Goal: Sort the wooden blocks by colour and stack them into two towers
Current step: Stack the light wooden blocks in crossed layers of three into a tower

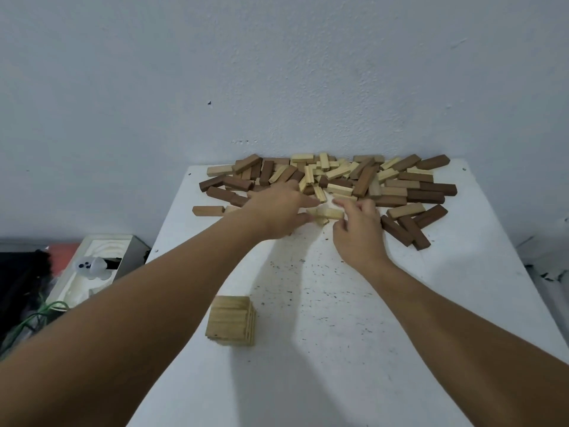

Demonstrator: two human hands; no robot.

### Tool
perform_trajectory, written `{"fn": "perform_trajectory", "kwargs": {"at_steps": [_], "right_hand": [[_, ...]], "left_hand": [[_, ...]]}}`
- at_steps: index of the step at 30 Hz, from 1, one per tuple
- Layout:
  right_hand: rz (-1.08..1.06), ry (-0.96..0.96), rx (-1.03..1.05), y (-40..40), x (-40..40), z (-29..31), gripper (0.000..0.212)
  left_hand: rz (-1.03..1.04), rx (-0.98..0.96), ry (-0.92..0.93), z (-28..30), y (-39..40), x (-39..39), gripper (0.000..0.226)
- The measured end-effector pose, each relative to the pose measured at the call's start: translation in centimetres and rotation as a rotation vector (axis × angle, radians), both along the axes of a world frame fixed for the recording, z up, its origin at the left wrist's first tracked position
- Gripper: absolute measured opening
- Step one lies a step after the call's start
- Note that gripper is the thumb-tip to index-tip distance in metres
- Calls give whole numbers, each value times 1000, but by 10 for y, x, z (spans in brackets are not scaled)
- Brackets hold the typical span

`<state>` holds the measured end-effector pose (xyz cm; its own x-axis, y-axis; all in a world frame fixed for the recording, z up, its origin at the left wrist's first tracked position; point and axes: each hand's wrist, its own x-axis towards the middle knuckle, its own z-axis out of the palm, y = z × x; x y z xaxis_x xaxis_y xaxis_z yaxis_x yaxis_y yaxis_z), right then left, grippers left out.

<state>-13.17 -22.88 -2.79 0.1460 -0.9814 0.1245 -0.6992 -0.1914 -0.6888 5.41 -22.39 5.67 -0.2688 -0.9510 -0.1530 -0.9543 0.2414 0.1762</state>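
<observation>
A heap of light and dark wooden blocks (363, 180) lies along the far edge of the white table (338, 349), against the wall. A low tower of light blocks (231, 324) stands near the table's front left. Both arms reach to the near edge of the heap. My left hand (277, 212) and my right hand (358, 229) hold a light block (328, 213) between them, left thumb and fingers pinching its left end, right fingertips at its right end. A second light block seems to sit just under it, partly hidden.
Dark blocks (406, 229) lie loose to the right of my right hand, and a single brown block (208, 210) lies at the heap's left. Left of the table stands an open white box (101, 266) with a clear plastic figure and green cables. The wall rises right behind the heap.
</observation>
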Motion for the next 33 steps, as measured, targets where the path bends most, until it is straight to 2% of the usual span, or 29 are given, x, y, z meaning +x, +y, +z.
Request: {"fn": "perform_trajectory", "kwargs": {"at_steps": [3,5,9,13,14,16,18,19,21,25,29,33], "right_hand": [[31,-31,96,-6,-10,6,71],[60,-1,156,-11,-14,10,73],[89,-30,233,-16,-20,16,64],[32,-97,134,-11,-23,11,25],[27,-119,97,-10,-24,9,21],[60,-129,73,-10,-26,6,31],[112,-75,109,-12,-26,6,49],[118,-40,139,-13,-25,6,51],[113,3,159,-14,-22,6,45],[100,-67,142,-12,-24,10,24],[102,-90,175,-14,-28,15,11],[85,-148,206,-10,-28,17,9]], "left_hand": [[-25,33,-63,-2,-5,-24,37],[-2,46,-63,-3,-5,-31,34],[114,45,41,-3,-2,-32,23],[191,26,46,-4,2,-30,14],[215,13,54,-6,3,-30,16],[273,-8,65,-8,5,-32,22],[323,-2,40,-10,8,-36,25],[337,2,22,-11,9,-39,23],[358,2,19,-12,11,-43,25],[340,69,46,-13,13,-48,43],[373,15,161,-15,19,-47,39],[451,23,273,-15,26,-42,37]]}}
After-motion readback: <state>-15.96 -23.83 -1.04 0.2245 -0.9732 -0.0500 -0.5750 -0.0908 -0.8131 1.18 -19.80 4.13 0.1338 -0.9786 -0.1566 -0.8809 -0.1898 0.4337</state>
